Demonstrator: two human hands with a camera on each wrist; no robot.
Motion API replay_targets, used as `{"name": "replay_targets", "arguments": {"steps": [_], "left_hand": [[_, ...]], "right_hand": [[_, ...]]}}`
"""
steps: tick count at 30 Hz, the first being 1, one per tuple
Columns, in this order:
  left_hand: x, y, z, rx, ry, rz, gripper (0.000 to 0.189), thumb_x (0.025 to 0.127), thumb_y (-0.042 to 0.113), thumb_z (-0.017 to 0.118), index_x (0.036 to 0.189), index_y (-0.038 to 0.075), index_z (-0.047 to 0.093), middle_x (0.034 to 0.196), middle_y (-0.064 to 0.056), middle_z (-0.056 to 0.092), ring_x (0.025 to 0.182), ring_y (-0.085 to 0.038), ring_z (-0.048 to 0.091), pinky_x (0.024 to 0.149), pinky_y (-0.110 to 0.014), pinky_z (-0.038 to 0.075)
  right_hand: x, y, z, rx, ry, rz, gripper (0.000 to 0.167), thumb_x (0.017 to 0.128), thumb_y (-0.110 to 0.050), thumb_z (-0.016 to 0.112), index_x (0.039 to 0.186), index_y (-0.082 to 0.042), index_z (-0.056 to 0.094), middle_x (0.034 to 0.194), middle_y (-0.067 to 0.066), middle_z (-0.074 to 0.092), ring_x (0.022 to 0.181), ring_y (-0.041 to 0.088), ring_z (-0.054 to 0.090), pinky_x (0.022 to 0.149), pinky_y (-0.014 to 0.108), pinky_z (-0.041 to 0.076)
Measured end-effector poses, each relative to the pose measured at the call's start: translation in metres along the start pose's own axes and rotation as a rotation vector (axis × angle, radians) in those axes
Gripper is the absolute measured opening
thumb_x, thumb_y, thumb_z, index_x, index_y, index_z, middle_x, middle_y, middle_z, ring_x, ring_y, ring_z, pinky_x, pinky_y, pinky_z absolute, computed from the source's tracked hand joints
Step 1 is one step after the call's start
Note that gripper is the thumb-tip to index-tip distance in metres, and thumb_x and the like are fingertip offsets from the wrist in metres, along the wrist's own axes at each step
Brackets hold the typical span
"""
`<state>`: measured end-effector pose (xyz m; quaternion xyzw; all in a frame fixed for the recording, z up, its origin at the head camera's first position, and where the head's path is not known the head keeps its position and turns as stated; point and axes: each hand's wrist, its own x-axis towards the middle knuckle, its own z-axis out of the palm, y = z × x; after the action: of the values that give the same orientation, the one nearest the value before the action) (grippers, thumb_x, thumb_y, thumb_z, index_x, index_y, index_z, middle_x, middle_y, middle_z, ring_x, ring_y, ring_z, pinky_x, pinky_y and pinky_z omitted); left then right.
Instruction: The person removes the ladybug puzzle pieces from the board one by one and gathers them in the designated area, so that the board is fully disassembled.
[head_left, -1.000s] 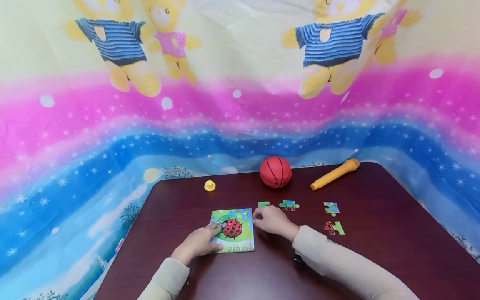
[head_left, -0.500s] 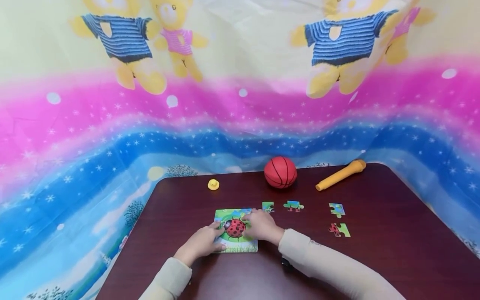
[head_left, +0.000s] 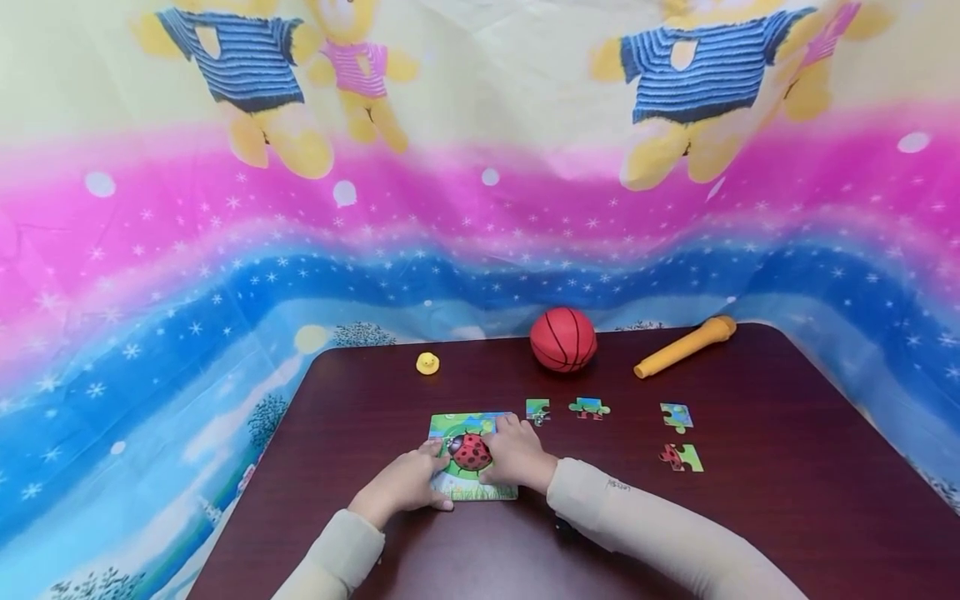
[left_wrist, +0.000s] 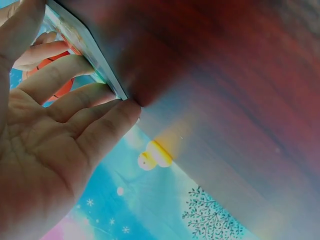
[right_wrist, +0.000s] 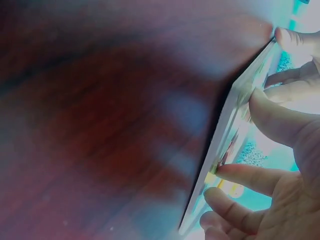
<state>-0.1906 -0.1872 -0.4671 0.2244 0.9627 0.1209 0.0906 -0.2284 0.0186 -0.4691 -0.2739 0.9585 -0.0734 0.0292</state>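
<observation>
A square ladybug picture board point(head_left: 472, 483) lies flat on the table, between my two hands. My left hand point(head_left: 405, 483) is at its left edge, with nearly straight fingers touching the board's side and corner in the left wrist view. Over the right part of the board rests my right hand point(head_left: 517, 454); its thumb point(right_wrist: 270, 115) touches the near edge and its fingertips lie on the picture, spread apart. The board's right part is hidden under this hand. Just past the right hand lies a jigsaw piece point(head_left: 537, 408).
More jigsaw pieces lie to the right: one green and red point(head_left: 589, 408), one blue-green point(head_left: 677, 415), one red and green point(head_left: 682, 457). Along the table's back stand a yellow rubber duck point(head_left: 427, 363), a red ball point(head_left: 563, 339) and a yellow toy microphone point(head_left: 686, 347). A printed curtain point(head_left: 480, 217) hangs behind.
My right hand has moved left from beside the board onto its right part. The left hand stays at the board's left edge. The head view has shifted slightly.
</observation>
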Motion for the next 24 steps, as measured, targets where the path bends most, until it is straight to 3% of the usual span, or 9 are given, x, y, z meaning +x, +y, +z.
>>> {"name": "replay_targets", "arguments": {"steps": [10,18,24], "left_hand": [[-0.003,0.003,0.002,0.010,-0.038,-0.002,0.075,0.072,0.045,0.078,0.130,0.003,0.056,0.143,-0.021,0.041,0.134,-0.034,0.037,0.102,-0.046,0.038],[-0.001,0.004,0.004,0.010,-0.023,-0.002,0.075,0.073,0.046,0.077,0.131,0.003,0.055,0.145,-0.018,0.040,0.135,-0.032,0.035,0.102,-0.045,0.038],[-0.002,0.004,0.002,0.022,-0.016,0.000,0.075,0.074,0.045,0.077,0.131,0.002,0.055,0.144,-0.019,0.041,0.135,-0.033,0.036,0.102,-0.045,0.038]], "right_hand": [[-0.001,0.002,0.005,0.092,0.003,-0.001,0.058,0.068,-0.047,0.080,0.115,-0.016,0.067,0.097,0.005,0.048,0.093,0.023,0.038,0.075,0.038,0.034],[0.007,0.005,0.008,0.143,0.150,0.023,0.018,0.078,-0.033,0.071,0.086,-0.017,0.066,0.085,-0.002,0.047,0.085,0.019,0.041,0.069,0.035,0.033],[0.009,0.005,0.004,0.141,0.208,0.005,0.011,0.079,-0.028,0.071,0.080,-0.020,0.064,0.076,-0.007,0.051,0.082,0.018,0.046,0.067,0.033,0.033]]}}
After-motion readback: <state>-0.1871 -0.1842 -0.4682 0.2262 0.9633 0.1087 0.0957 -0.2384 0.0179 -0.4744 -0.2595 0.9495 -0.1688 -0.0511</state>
